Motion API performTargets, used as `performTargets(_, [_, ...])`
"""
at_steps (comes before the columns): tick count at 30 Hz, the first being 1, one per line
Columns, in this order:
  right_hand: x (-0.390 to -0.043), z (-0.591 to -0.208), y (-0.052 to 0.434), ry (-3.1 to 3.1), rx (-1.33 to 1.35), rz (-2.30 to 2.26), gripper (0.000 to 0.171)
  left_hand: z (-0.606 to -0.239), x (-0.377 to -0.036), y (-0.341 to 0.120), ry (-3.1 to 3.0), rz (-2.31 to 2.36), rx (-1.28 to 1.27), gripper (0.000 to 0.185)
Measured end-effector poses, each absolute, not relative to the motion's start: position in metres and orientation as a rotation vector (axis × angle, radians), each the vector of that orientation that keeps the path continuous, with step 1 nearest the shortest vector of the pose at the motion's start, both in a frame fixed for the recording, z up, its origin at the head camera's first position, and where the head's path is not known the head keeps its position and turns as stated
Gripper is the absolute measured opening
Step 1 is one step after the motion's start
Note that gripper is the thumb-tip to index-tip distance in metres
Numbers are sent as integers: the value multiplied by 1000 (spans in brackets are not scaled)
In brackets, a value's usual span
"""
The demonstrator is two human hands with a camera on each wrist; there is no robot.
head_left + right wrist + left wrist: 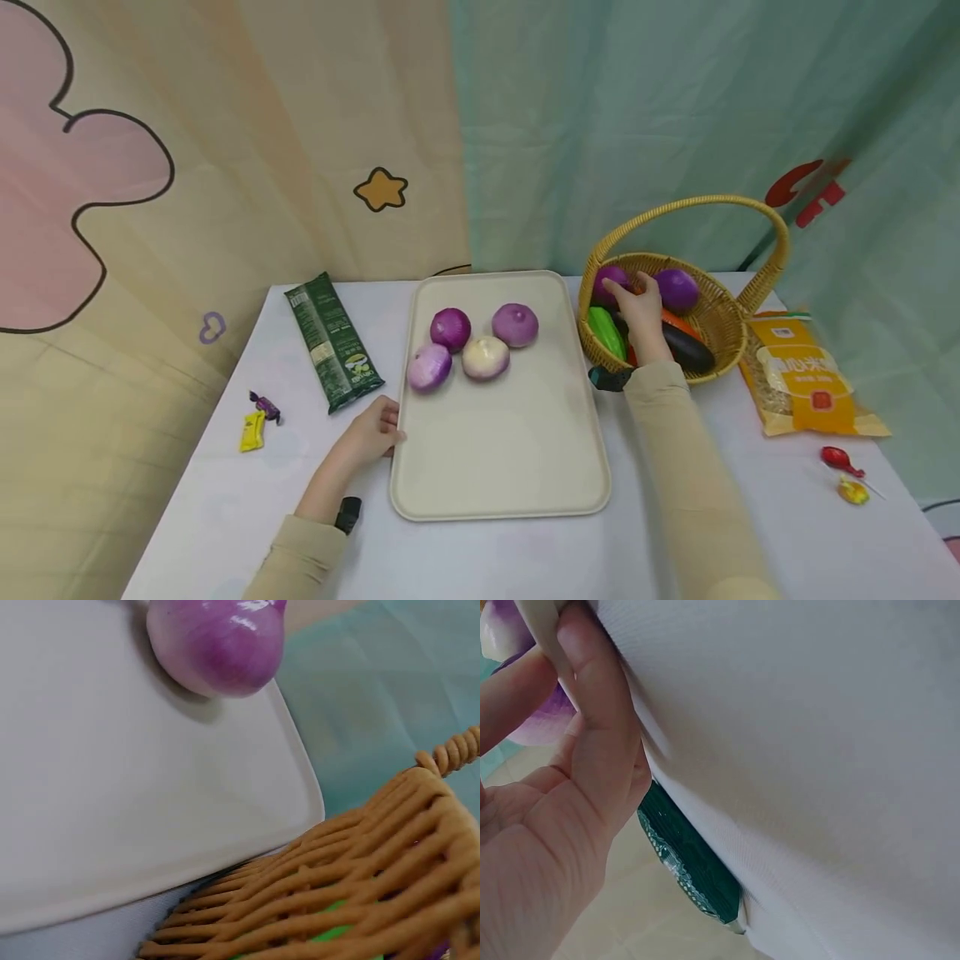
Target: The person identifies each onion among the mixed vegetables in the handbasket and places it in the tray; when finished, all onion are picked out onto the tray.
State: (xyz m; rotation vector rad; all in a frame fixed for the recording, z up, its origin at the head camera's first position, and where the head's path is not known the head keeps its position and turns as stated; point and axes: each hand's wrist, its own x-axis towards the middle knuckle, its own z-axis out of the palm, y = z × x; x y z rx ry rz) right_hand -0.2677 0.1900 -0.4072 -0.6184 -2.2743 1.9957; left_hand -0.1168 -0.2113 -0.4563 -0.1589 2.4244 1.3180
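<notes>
My right hand reaches into the wicker basket at far right, fingers curled on a purple onion beside cucumber and eggplant. My left hand pinches the tray edge; four onions lie there.

I see a white-covered table. A cream tray lies at its middle, a wicker basket just right of it, then an orange packet and two sweets. Left lie a green packet and two candies.
</notes>
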Motion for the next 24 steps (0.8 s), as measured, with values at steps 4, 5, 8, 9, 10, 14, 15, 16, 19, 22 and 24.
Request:
performTargets(4, [-273,-413,186,-2370,-565,1872,86,-458,-116,-210,2431,1315,-169,34])
performTargets(5, [-274,-414,185,-2398,-560,1829,85,-458,-116,-210,2433,1313,-176,33])
performTargets(8, [-277,-419,184,-2433,-565,1748,80,-459,-116,-210,2438,1309,-184,33])
performTargets(9, [-278,-420,183,-2421,-572,1749,78,-460,-116,-210,2439,1310,-184,33])
performTargets(10, [-278,-422,183,-2406,-577,1753,76,-460,-116,-210,2440,1310,-185,33])
performTargets(14, [-279,-423,182,-2328,-613,1802,74,-459,-116,-210,2444,1308,-185,33])
performTargets(15, [-279,-422,182,-2313,-624,1815,74,-459,-117,-210,2443,1309,-186,33])
performTargets(16, [-277,-421,182,-2308,-635,1825,74,-459,-116,-210,2441,1310,-187,33])
performTargets(19, [-272,-416,183,-2278,-652,1892,76,-460,-117,-210,2438,1310,-191,33])
performTargets(22, [-263,-408,185,-2247,-652,1980,79,-460,-117,-211,2442,1302,-193,33])
performTargets(24, [-255,-400,186,-2216,-656,2035,80,-459,-117,-211,2446,1295,-186,33])
